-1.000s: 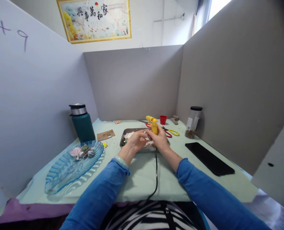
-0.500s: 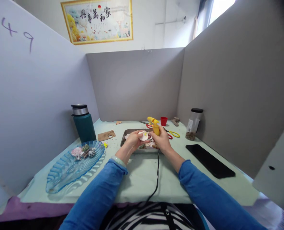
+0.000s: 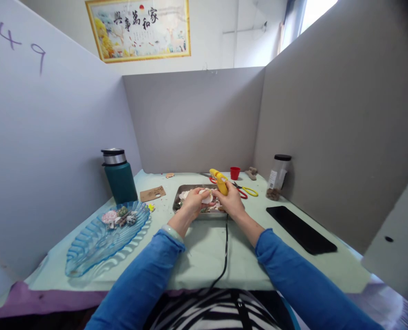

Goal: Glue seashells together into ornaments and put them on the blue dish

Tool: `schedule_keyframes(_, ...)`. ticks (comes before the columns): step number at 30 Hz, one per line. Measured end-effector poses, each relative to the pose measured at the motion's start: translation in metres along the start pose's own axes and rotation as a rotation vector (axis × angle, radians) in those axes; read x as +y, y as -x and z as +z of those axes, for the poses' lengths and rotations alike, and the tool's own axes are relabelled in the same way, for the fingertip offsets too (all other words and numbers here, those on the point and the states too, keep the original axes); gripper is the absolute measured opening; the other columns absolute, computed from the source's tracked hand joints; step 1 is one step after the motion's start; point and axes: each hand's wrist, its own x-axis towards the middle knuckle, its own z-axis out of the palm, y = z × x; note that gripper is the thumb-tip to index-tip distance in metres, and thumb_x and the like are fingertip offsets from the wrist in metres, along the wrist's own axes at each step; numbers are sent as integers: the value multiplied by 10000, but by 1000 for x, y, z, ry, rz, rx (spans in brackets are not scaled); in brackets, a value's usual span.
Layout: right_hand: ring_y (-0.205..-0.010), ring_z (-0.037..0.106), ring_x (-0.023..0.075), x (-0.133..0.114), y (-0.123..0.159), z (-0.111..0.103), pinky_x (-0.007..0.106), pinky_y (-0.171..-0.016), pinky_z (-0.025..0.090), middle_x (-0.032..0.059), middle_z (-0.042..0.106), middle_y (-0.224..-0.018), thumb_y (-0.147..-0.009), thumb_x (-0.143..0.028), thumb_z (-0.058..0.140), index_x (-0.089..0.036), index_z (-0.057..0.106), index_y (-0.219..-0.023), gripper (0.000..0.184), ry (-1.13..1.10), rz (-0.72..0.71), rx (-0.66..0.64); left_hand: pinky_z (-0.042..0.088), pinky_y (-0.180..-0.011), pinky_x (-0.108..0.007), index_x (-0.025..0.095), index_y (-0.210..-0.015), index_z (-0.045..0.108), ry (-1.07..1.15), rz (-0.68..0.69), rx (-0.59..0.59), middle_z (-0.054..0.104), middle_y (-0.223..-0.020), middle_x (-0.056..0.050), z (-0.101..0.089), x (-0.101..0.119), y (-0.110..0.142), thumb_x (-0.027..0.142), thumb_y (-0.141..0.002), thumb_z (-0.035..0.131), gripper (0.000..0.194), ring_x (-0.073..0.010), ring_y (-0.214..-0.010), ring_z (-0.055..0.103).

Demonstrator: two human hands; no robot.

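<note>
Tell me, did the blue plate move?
No. The blue plate is in the same spot, in front of the green bottle, as in both earlier pictures. It went neither way.

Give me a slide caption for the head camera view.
Left hand holding a white shell, right hand a yellow glue gun.

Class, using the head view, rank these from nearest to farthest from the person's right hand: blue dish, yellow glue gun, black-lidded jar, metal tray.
From the right hand:
1. Yellow glue gun: in its grasp.
2. Metal tray: just below and to the left.
3. Black-lidded jar: off to the right.
4. Blue dish: far left.
</note>
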Motion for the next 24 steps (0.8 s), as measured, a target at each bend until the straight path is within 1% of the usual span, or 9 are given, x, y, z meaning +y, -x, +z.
schedule_keyframes(4,-697,584,193,-2,1,0,312,-690,442,10,650,-768,-690,-380,676,-196,597,-964,340,0,25,-22,534,-533,-271,119,-775,570,-23,20,-6,605,-755,-55,-1,-3,-2,170,-743,705,148,-142,-651,596)
schedule_keyframes(9,-716,596,198,0,0,1,310,-690,444,9,652,-767,-681,-393,694,-203,596,-977,365,-18,-2,-26,521,-553,-262,126,-762,560,-24,25,-4,590,-742,-35,0,-3,-1,204,-710,739,203,-118,-630,567)
schedule_keyframes(12,-721,600,202,0,0,2,308,-683,438,3,647,-754,-662,-386,710,-203,597,-975,379,-36,1,-21,509,-546,-250,129,-763,556,-33,31,9,592,-746,-33,1,-3,0,203,-693,749,219,-122,-644,572)
schedule_keyframes(17,-709,587,199,-7,0,0,304,-673,428,3,635,-742,-637,-389,722,-197,598,-907,354,-48,31,-38,498,-538,-241,135,-771,555,-61,60,21,585,-732,-22,1,-3,1,193,-688,739,210,-120,-640,570)
schedule_keyframes(24,-655,543,172,-10,-1,-2,289,-643,412,-8,602,-717,-643,-352,698,-183,597,-873,302,-38,31,-84,485,-515,-234,143,-785,545,-58,63,-5,580,-724,-15,-1,-4,-1,202,-697,718,203,-119,-624,565)
